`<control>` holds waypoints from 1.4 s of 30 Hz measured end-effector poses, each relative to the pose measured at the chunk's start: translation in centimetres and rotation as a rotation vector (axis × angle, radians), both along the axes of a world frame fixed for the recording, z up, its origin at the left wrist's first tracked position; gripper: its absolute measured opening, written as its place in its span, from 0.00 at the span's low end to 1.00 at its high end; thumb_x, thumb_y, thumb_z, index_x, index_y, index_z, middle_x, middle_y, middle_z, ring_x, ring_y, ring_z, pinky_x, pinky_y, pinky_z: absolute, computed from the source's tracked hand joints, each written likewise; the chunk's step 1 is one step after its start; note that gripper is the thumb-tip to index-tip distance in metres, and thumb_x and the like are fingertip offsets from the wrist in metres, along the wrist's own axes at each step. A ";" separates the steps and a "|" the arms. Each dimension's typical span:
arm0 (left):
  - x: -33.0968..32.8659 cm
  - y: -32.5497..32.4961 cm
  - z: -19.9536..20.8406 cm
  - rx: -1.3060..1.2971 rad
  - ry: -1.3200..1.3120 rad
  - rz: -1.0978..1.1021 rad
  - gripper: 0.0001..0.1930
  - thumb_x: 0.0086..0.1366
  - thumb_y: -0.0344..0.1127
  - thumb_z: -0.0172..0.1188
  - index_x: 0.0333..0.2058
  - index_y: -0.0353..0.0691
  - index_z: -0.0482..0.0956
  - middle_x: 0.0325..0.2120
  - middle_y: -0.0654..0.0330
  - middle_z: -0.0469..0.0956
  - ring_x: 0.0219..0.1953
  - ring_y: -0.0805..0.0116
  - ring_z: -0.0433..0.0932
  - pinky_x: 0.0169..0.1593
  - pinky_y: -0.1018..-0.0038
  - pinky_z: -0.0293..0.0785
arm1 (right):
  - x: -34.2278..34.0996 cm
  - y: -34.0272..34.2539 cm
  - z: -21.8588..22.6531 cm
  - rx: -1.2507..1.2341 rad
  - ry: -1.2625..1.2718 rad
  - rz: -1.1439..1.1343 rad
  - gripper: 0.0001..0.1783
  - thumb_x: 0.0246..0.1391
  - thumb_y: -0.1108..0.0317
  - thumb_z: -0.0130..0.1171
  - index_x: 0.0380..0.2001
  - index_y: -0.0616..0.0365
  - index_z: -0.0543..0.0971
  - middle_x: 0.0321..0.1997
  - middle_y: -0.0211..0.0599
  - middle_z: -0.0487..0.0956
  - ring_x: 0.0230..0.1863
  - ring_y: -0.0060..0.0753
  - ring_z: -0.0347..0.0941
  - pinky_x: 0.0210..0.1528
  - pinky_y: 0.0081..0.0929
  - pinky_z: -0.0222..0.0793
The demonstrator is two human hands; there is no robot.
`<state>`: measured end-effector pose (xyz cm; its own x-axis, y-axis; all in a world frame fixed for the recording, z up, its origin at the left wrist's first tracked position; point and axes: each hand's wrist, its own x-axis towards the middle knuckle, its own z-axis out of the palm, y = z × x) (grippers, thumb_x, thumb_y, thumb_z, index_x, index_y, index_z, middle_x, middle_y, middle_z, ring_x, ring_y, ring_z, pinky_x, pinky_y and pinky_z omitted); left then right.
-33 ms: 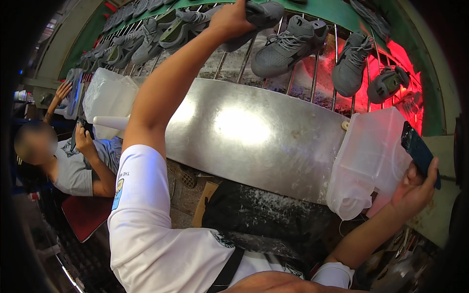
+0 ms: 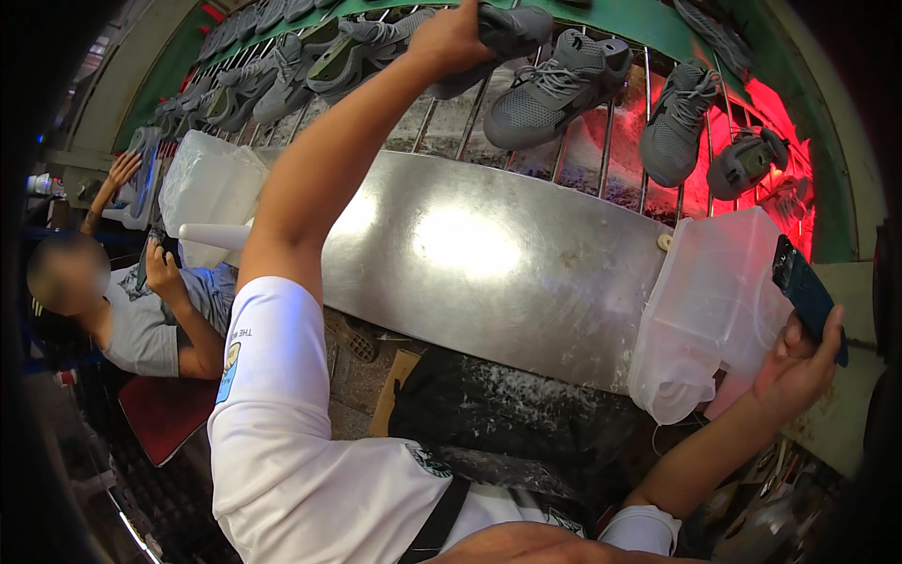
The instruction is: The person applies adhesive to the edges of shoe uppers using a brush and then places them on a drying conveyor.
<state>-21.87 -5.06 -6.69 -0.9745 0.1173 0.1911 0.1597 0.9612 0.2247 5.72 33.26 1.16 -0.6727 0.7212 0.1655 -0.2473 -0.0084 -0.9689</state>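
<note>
Stretched far forward, my left hand (image 2: 449, 39) is closed around the heel end of a grey shoe (image 2: 515, 33) above the metal rods of the rack. The picture's upper edge cuts off part of that hand. Another grey lace-up shoe (image 2: 556, 92) sits on the rods just right of it. Off to the right, my right hand (image 2: 799, 362) grips a flat, dark blue, roughly rectangular thing (image 2: 814, 299) with a black end; its kind is unclear. This hand is beside a translucent plastic tub (image 2: 695, 282).
A shiny steel plate (image 2: 526, 282) lies before me. More grey shoes (image 2: 678, 122) line the rods (image 2: 606, 150), with red glow at right. A second translucent container (image 2: 202, 188) and a white rod (image 2: 209, 235) are left. A co-worker (image 2: 141, 324) sits at far left, hands raised.
My left hand and the grey shoe in it have shifted very slightly to the right. My right hand has barely moved.
</note>
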 end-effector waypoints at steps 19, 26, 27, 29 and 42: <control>-11.5 -9.7 -4.9 -0.533 -0.333 0.111 0.62 0.49 0.57 0.72 0.72 0.41 0.41 0.57 0.41 0.74 0.59 0.47 0.75 0.60 0.59 0.70 | 0.8 1.9 -0.7 0.000 -0.031 0.056 0.18 0.64 0.56 0.59 0.31 0.63 0.78 0.18 0.31 0.71 0.17 0.16 0.62 0.16 0.16 0.50; -8.7 -7.9 -4.4 -0.586 -0.333 0.219 0.67 0.47 0.61 0.73 0.74 0.51 0.32 0.61 0.49 0.72 0.61 0.50 0.74 0.62 0.54 0.68 | 0.4 1.6 -0.4 -0.098 -0.056 0.042 0.17 0.64 0.56 0.60 0.34 0.62 0.78 0.21 0.31 0.74 0.18 0.16 0.64 0.17 0.15 0.52; -7.8 -8.2 -3.8 -0.563 -0.289 0.204 0.68 0.46 0.63 0.73 0.74 0.52 0.33 0.60 0.49 0.73 0.60 0.48 0.74 0.60 0.51 0.68 | 0.1 1.0 -0.2 -0.102 -0.038 0.039 0.17 0.64 0.57 0.60 0.33 0.62 0.79 0.21 0.31 0.74 0.19 0.16 0.64 0.17 0.15 0.52; -5.9 -9.1 -1.8 -0.493 -0.215 0.242 0.69 0.44 0.64 0.74 0.74 0.48 0.34 0.58 0.44 0.74 0.59 0.44 0.75 0.59 0.48 0.68 | -0.2 0.5 -0.3 -0.102 -0.006 0.074 0.17 0.63 0.58 0.60 0.33 0.63 0.79 0.21 0.32 0.74 0.19 0.17 0.65 0.17 0.15 0.54; 17.7 -4.6 10.4 0.554 0.255 -0.302 0.53 0.44 0.51 0.80 0.64 0.35 0.61 0.43 0.55 0.81 0.43 0.63 0.82 0.50 0.66 0.77 | 5.3 -0.5 -0.8 -0.174 0.232 0.260 0.18 0.64 0.61 0.55 0.37 0.70 0.79 0.18 0.40 0.76 0.14 0.29 0.69 0.13 0.25 0.63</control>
<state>-4.12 -9.63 3.72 -0.8309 0.1963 0.5206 0.5166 0.6199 0.5907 10.98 32.75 0.36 -0.7956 0.5627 0.2246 -0.4278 -0.2592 -0.8659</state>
